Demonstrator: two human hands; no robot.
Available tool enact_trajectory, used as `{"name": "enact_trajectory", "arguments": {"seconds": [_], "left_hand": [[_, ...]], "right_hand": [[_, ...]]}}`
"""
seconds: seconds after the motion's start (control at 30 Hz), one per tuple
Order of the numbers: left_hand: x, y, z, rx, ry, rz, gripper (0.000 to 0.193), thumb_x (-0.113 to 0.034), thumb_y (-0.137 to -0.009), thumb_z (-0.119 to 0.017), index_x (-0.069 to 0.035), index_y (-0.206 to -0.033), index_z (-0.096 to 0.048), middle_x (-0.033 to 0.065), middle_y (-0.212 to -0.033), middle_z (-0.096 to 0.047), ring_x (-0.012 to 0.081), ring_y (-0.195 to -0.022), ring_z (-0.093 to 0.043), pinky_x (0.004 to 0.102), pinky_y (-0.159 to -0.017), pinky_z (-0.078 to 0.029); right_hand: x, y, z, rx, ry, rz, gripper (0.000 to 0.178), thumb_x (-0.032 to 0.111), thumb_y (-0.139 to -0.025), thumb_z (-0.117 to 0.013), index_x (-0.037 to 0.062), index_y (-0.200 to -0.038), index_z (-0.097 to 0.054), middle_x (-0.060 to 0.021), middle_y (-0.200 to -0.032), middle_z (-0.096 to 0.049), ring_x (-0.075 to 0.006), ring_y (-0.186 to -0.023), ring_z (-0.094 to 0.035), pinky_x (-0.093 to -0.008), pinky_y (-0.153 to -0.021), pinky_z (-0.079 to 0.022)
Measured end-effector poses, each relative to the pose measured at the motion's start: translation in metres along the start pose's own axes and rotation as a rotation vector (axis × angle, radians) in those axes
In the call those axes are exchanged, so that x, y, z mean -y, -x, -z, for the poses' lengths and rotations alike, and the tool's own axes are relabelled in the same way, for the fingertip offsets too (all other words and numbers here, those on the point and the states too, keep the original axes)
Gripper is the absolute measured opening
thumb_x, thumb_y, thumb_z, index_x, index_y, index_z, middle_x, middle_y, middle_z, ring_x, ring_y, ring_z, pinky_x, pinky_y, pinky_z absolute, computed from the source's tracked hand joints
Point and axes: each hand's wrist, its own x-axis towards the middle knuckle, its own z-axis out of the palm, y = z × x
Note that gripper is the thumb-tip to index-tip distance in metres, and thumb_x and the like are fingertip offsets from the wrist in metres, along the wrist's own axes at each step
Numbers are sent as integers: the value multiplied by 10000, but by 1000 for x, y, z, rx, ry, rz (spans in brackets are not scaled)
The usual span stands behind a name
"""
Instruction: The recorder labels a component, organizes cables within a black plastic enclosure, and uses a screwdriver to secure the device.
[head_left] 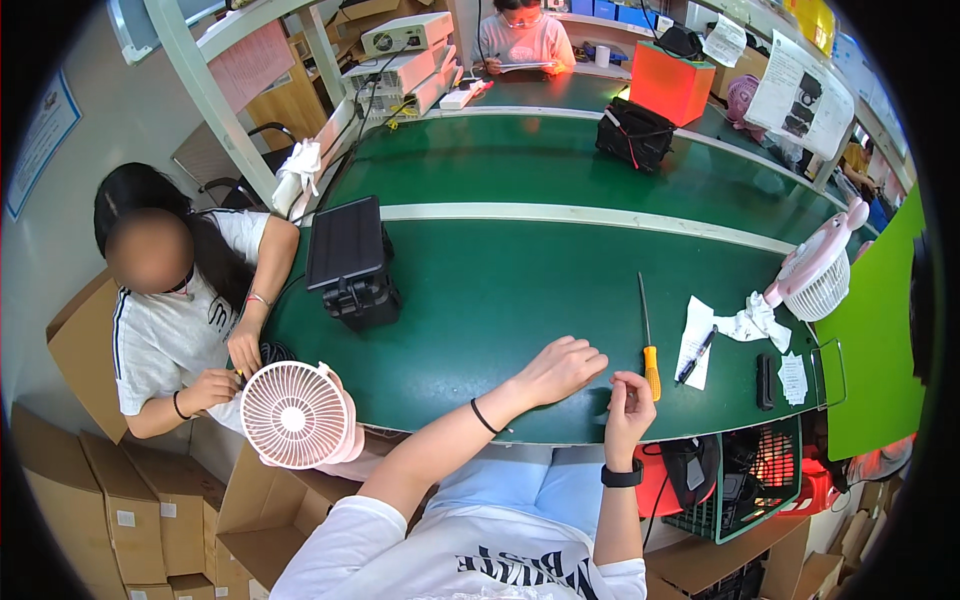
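Observation:
My left hand [563,369] rests on the green tabletop near its front edge, back upward and fingers curled in. Whatever it may hold is hidden beneath it. Just to its right is my right hand [630,402], raised at the table edge with fingers bent together; I cannot make out anything in them. A screwdriver [651,368] with a yellow handle and long shaft lies right beside the right hand, its tip pointing away from me. Farther right, a black pen [697,358] lies on a white paper [693,335].
A co-worker [180,300] sits at the left behind a pink fan [294,418]. A black case [352,262] stands at the left, another pink fan [815,265] at the right. A green crate [745,520] sits below the edge. Another person [525,45] sits across the table.

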Motion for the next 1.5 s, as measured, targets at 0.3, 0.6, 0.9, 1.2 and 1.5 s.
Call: {"name": "enact_trajectory", "arguments": {"seconds": [0.3,0.6,0.9,1.2,1.5], "left_hand": [[6,-3,0,-39,63,3,132,-59,-777,-667,-79,-794,-538,65,-735,-561,259,-747,-595,385,-669,-474],[4,-1,-1,27,60,27,127,-73,-782,-674,-80,-834,-558,65,-786,-586,253,-811,-607,389,-714,-495],[0,-6,5,-11,65,17,150,-64,-769,-699,-77,-813,-557,62,-800,-571,257,-814,-610,386,-711,-498],[2,-7,3,-60,81,40,119,-54,-758,-719,-74,-824,-622,24,-1098,-714,241,-1002,-666,373,-820,-528],[-2,-11,0,-30,60,150,365,-96,-847,-704,-150,-1206,-670,28,-1230,-651,244,-1075,-633,389,-888,-515]], "right_hand": [[7,-4,-4,-10,28,11,77,1,-947,-612,-5,-998,-670,-40,-882,-694,-73,-765,-651,-202,-671,-498],[7,0,-4,-22,33,49,85,-13,-929,-614,-1,-990,-672,-42,-836,-701,-75,-734,-657,-209,-658,-511],[8,1,-3,-6,61,61,80,9,-951,-605,18,-1009,-660,16,-762,-628,-34,-651,-557,-185,-570,-422],[13,0,-6,-30,86,111,96,-26,-915,-619,-2,-985,-681,-41,-787,-681,-76,-657,-633,-222,-617,-501],[17,0,-3,25,100,131,118,-43,-899,-623,-4,-990,-687,-61,-801,-692,-88,-651,-640,-219,-603,-497]]}}
